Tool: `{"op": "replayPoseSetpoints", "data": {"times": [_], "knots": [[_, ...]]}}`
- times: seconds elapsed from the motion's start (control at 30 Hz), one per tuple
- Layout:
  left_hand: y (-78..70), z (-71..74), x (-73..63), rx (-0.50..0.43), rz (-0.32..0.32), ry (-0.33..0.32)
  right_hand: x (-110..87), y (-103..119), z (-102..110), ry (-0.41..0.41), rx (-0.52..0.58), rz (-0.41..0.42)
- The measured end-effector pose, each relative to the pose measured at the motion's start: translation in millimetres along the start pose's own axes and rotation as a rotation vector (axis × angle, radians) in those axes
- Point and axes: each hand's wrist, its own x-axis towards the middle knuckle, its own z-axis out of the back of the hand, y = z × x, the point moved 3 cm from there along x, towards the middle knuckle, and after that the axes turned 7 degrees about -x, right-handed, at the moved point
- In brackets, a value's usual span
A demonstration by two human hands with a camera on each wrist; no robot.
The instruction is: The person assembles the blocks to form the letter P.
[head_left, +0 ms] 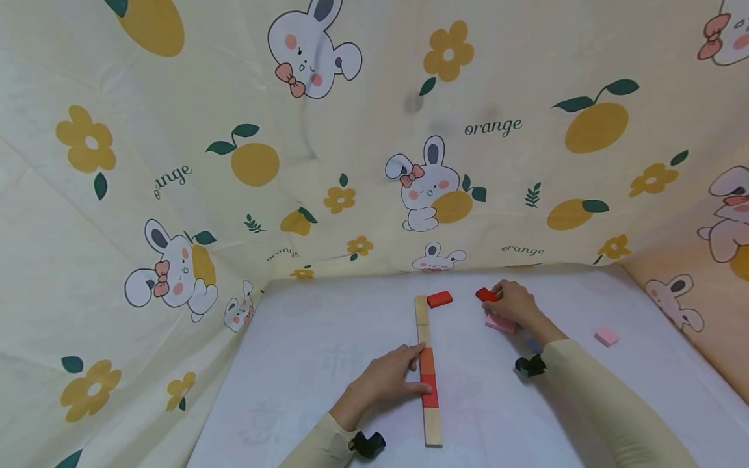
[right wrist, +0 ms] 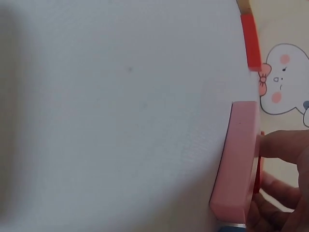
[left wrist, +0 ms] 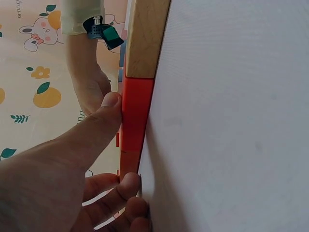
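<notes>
A straight row of wooden blocks runs away from the person, with a plain wood block at the near end, then a red block, an orange block and two plain blocks at the far end. My left hand rests against the row's left side, thumb at the red block and index fingertip by the orange one. Farther right, my right hand pinches another red block. Below its fingers lies a pink block, which partly hides that red block in the right wrist view.
One loose red block lies beside the row's far end. A blue block sits under the right forearm, and a small pink block lies farther right. A cloth printed with rabbits and oranges hangs behind the white table.
</notes>
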Motion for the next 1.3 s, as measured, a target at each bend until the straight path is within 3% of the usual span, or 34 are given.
{"op": "replayPoseSetpoints", "data": {"times": [0.3,0.57,1.3], "knots": [[0.0,1.1,0.1,0.004,0.006,0.001,16.6,4.4,-5.3,0.030,0.081,0.137],[-0.7,0.9,-0.6,-0.004,0.011,0.000,23.7,16.0,-13.7,0.062,0.135,0.196],[0.0,-1.3,0.9,-0.006,0.013,-0.001,29.9,27.0,-24.3,0.092,0.108,0.167]]}}
